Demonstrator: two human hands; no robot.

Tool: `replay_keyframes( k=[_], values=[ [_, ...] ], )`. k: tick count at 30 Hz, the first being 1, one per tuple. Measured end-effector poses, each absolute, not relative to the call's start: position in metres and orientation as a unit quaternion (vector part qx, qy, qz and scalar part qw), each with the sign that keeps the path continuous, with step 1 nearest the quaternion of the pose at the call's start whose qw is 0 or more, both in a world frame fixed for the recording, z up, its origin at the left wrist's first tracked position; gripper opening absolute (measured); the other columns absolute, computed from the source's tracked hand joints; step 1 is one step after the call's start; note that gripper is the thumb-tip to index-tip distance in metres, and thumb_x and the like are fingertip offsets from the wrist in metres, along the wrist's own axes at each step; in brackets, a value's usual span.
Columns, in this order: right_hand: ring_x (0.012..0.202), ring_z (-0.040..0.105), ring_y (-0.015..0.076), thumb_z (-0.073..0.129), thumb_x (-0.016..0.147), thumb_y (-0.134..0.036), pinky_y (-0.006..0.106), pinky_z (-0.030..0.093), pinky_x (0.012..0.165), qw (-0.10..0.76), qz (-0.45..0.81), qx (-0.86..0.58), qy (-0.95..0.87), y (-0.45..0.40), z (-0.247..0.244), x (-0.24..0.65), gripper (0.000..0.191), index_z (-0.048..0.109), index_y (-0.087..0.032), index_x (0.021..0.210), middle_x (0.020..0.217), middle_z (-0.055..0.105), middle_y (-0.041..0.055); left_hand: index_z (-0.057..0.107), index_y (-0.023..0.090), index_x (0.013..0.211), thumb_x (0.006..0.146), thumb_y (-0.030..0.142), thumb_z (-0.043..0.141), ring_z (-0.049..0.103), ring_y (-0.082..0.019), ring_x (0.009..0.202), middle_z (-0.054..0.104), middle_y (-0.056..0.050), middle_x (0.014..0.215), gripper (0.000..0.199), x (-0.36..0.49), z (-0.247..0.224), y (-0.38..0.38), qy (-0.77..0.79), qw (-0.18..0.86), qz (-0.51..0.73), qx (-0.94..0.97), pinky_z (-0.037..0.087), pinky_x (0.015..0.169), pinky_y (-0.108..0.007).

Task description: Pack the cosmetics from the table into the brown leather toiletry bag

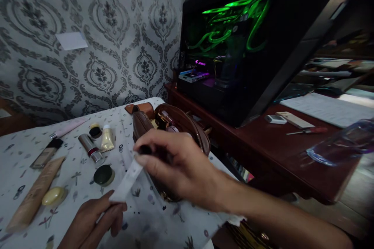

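A narrow white strip-like piece (128, 181), blurred, slants between my two hands above the table. My right hand (178, 159) pinches its upper end, and a small dark round thing (144, 149) shows at the same fingertips. Its lower end meets the fingers of my left hand (101, 216), which are closed on it. Behind my right hand stands an open brown bag (142, 122) with small cosmetics inside, partly hidden by the hand. Left of the strip, a jar with a dark lid (103, 175) rests on the patterned tablecloth (149, 229).
Leftward lie a beige tube (35, 198), a yellow oval thing (54, 195), a foundation bottle (46, 153), a silver cylinder (90, 146), a cream tube (108, 139) and a pink tube (70, 127). A computer case (222, 97) stands on the dark red desk (280, 151), near a clear glass (336, 148).
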State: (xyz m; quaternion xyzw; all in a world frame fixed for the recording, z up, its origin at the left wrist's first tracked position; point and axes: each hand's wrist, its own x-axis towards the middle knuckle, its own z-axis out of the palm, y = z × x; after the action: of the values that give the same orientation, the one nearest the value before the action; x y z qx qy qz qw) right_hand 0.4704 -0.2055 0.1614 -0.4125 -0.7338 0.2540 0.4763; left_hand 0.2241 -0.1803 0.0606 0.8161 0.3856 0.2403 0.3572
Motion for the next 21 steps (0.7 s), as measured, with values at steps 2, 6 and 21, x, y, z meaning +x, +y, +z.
replay_keyframes(
  k=[2, 6, 21],
  values=[
    [0.071, 0.057, 0.0099, 0.06, 0.094, -0.029, 0.02, 0.045, 0.063, 0.492, 0.217, -0.442, -0.718, -0.205, 0.171, 0.487, 0.014, 0.067, -0.016, 0.096, 0.081, 0.065, -0.0001, 0.059, 0.022, 0.069, 0.101, 0.043, 0.041, 0.059, -0.011, 0.055, 0.062, 0.002, 0.06, 0.043, 0.225, 0.055, -0.174, 0.358, 0.376, 0.217, 0.827, 0.046, 0.058, -0.017],
    [0.07, 0.062, 0.0119, 0.057, 0.096, -0.035, 0.021, 0.049, 0.061, 0.471, 0.136, -0.505, -0.71, -0.202, 0.187, 0.522, 0.02, 0.067, -0.018, 0.1, 0.083, 0.067, 0.0003, 0.058, 0.021, 0.071, 0.102, 0.044, 0.041, 0.058, -0.011, 0.055, 0.062, 0.002, 0.06, 0.042, 0.223, 0.038, -0.166, 0.335, 0.405, 0.197, 0.828, 0.045, 0.057, -0.018],
    [0.082, 0.066, 0.0158, 0.053, 0.096, -0.026, 0.025, 0.047, 0.071, 0.319, -0.047, -0.58, -0.748, -0.188, 0.182, 0.56, 0.021, 0.07, -0.017, 0.105, 0.096, 0.073, 0.004, 0.048, 0.02, 0.068, 0.103, 0.057, 0.029, 0.058, -0.012, 0.061, 0.06, -0.001, 0.063, 0.053, 0.233, 0.009, -0.163, 0.354, 0.442, 0.12, 0.816, 0.044, 0.061, -0.02]
  ],
)
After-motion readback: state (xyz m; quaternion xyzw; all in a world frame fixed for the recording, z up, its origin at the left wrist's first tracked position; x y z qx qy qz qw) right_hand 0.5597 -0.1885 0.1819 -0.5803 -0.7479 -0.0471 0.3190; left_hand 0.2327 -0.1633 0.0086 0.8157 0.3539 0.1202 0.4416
